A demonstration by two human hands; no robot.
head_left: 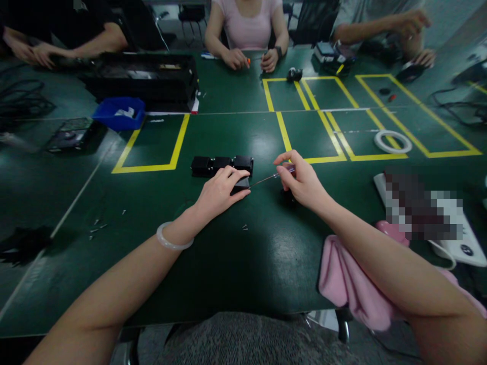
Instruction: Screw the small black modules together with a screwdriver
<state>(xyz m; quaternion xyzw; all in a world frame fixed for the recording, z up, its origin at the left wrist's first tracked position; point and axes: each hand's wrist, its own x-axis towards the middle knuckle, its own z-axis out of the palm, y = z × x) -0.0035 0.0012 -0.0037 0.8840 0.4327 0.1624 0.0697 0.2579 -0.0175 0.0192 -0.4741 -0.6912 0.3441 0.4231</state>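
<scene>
On the green table, my left hand (224, 187) grips a small black block (241, 184) between thumb and fingers. Just behind it lies a row of black blocks (221, 163). A thin screwdriver (274, 175) is held in my right hand (299, 180), its shaft pointing left with the tip at the right end of the gripped block. Under my right hand sits a small dark object (288, 196), partly hidden. Small screws (245, 227) lie in front of the block, and several more (98, 227) are scattered to the left.
A blue bin (119, 113) and a long black housing (140, 81) stand at the back left. At the right are a white tape ring (392, 142), a pink cloth (344, 279) and a white device (466, 230). Three people sit across the table (228, 132).
</scene>
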